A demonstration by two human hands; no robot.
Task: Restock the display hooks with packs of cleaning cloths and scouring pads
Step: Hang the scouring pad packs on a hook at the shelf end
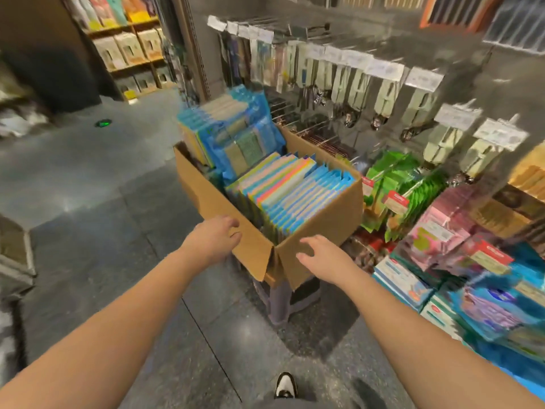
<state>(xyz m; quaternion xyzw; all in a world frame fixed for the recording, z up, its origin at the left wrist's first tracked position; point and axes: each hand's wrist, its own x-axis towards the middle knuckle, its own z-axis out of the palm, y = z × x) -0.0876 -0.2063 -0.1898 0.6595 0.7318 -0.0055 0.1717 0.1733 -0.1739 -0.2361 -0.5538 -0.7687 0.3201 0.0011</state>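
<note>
An open cardboard box (327, 222) stands on a low purple stool (280, 302) in front of the display. It is packed with upright packs of coloured cleaning cloths (289, 190), and blue packs of scouring pads (236, 134) stick up at its far end. My left hand (216, 236) rests against the box's near left wall, fingers relaxed. Next to the near corner my right hand (320, 252) touches the right wall with spread fingers. Neither hand holds a pack. Bare metal display hooks (303, 128) jut out just behind the box.
The hook wall (460, 69) carries hanging carded items (386, 95) with price tags. Green packs (404, 184), pink packs (442, 231) and blue packs (486, 302) hang lower right. Grey tiled floor (118, 202) spreads left. Wooden shelves (132, 42) stand at the back. My shoe (285, 385) shows below.
</note>
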